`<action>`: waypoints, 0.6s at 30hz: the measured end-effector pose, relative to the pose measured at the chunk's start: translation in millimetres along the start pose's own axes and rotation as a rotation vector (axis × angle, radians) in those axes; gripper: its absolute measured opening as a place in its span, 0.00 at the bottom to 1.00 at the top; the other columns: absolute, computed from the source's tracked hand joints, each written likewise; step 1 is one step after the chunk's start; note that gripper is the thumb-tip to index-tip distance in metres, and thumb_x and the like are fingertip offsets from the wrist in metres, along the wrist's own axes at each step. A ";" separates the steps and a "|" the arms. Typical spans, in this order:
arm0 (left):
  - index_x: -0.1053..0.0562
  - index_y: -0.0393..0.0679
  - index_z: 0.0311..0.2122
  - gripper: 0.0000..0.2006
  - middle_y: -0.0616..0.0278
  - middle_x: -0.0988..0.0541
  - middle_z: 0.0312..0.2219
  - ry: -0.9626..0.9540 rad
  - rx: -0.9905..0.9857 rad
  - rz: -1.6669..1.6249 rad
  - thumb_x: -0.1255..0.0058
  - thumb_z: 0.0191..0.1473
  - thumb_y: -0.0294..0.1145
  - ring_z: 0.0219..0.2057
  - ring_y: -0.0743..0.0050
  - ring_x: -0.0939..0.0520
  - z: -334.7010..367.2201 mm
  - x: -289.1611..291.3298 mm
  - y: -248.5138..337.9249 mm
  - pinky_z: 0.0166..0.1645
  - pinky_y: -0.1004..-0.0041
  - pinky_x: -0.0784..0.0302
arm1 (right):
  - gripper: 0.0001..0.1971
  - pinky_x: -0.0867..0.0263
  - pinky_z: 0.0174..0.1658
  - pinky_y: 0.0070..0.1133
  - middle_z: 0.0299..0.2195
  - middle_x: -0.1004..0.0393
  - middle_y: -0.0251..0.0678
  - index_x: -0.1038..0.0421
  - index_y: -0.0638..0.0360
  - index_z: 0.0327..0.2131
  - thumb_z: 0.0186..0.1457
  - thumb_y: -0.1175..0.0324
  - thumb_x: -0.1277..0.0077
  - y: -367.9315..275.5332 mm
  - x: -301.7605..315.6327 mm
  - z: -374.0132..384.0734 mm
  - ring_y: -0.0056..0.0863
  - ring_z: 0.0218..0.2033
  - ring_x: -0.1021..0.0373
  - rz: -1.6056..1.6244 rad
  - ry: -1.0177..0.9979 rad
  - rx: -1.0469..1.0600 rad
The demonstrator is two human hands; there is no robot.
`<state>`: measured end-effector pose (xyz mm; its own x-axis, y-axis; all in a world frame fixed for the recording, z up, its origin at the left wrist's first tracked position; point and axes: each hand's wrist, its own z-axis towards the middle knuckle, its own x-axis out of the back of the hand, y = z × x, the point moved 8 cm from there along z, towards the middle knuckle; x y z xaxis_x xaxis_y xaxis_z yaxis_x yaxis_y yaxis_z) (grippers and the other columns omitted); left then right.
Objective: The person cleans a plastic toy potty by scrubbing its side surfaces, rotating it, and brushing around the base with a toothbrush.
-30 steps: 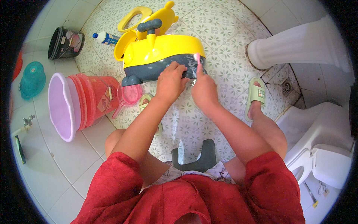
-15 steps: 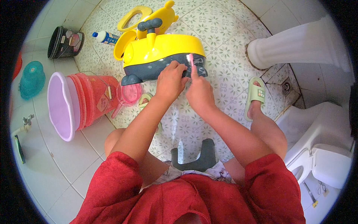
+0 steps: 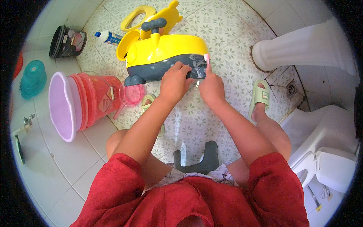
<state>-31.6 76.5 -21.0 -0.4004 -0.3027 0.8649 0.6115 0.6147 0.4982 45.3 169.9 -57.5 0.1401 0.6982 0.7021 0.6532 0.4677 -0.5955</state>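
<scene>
A child's potty [image 3: 166, 49], yellow above with a dark grey base and a grey handle, stands on the tiled floor in front of me. My left hand [image 3: 174, 84] grips the near side of the grey base with bent fingers. In my closed right hand [image 3: 211, 87] is a pink toothbrush [image 3: 208, 61]; its white bristles touch the right end of the potty's side. Wet, whitish streaks show on the grey plastic between my hands. A yellow ring seat [image 3: 130, 19] and a yellow lid-like piece [image 3: 172, 19] lie behind the potty.
To the left are stacked red buckets with a lilac basin [image 3: 62, 108], a pink dipper [image 3: 133, 95] and a black bucket [image 3: 68, 41]. A blue-and-white bottle [image 3: 109, 38] lies behind. At right stand a white pedestal [image 3: 298, 47], a floor drain [image 3: 290, 89] and a toilet [image 3: 321, 151].
My right hand has moved the toothbrush rightward along the grey base to its right end. The potty has shifted very slightly; my left hand keeps its place on it.
</scene>
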 end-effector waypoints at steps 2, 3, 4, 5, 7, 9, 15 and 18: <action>0.24 0.41 0.37 0.15 0.54 0.25 0.34 0.003 -0.005 0.007 0.38 0.40 0.28 0.32 0.52 0.21 -0.8 -0.3 -4.0 0.38 0.61 0.25 | 0.35 0.32 0.41 0.39 0.36 0.29 0.55 0.52 0.66 0.61 0.51 0.71 0.50 6.9 -8.9 2.9 0.51 0.37 0.28 0.008 -0.131 -0.064; 0.24 0.41 0.37 0.15 0.54 0.25 0.34 0.006 -0.010 0.011 0.38 0.40 0.27 0.32 0.51 0.21 -0.8 -0.4 -5.5 0.38 0.61 0.25 | 0.35 0.32 0.41 0.39 0.36 0.29 0.55 0.52 0.66 0.61 0.51 0.71 0.50 5.8 -10.9 -0.7 0.51 0.37 0.28 0.008 -0.131 -0.065; 0.24 0.41 0.37 0.15 0.54 0.25 0.34 0.005 -0.007 0.013 0.38 0.40 0.27 0.32 0.51 0.21 -1.5 -0.2 -7.3 0.38 0.61 0.25 | 0.35 0.32 0.42 0.39 0.37 0.29 0.55 0.51 0.66 0.61 0.50 0.71 0.49 -6.5 -11.3 -8.9 0.50 0.38 0.28 -0.008 -0.112 0.009; 0.24 0.42 0.37 0.15 0.54 0.25 0.34 -0.002 0.001 0.016 0.38 0.40 0.28 0.32 0.51 0.21 -2.2 -0.4 -9.5 0.38 0.61 0.25 | 0.35 0.32 0.42 0.39 0.37 0.29 0.55 0.50 0.66 0.61 0.50 0.72 0.49 -16.8 -12.2 -15.1 0.50 0.38 0.28 -0.024 -0.094 0.084; 0.24 0.42 0.37 0.15 0.54 0.25 0.34 -0.009 0.008 0.019 0.38 0.40 0.29 0.32 0.52 0.21 -2.6 -0.6 -10.4 0.38 0.61 0.25 | 0.35 0.32 0.42 0.39 0.37 0.29 0.55 0.50 0.66 0.61 0.50 0.72 0.49 -20.6 -16.9 -19.5 0.50 0.38 0.28 -0.014 -0.111 0.108; 0.24 0.42 0.37 0.15 0.55 0.25 0.33 0.021 -0.032 0.031 0.38 0.40 0.29 0.32 0.52 0.21 -2.3 2.6 -5.5 0.38 0.61 0.25 | 0.35 0.32 0.42 0.39 0.37 0.29 0.55 0.51 0.66 0.61 0.50 0.72 0.49 -21.0 -15.5 -16.7 0.51 0.38 0.28 -0.005 -0.126 0.134; 0.24 0.42 0.38 0.16 0.54 0.24 0.34 -0.011 0.013 -0.006 0.38 0.39 0.28 0.33 0.51 0.21 -0.1 -3.2 -7.6 0.38 0.61 0.25 | 0.33 0.32 0.43 0.39 0.37 0.29 0.56 0.51 0.66 0.61 0.51 0.72 0.52 9.0 -11.9 1.0 0.52 0.38 0.28 0.069 -0.155 -0.089; 0.24 0.42 0.38 0.16 0.54 0.24 0.34 0.001 -0.011 0.035 0.37 0.40 0.29 0.34 0.50 0.21 -2.7 0.4 -10.6 0.39 0.61 0.25 | 0.34 0.32 0.43 0.38 0.36 0.27 0.56 0.48 0.67 0.60 0.50 0.72 0.49 -15.6 -17.2 -16.0 0.50 0.39 0.28 -0.018 -0.115 0.053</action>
<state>-36.4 67.9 -25.8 -0.3785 -0.2819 0.8816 0.6322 0.6169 0.4687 44.6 142.0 -54.0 0.0410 0.7455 0.6652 0.6139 0.5065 -0.6055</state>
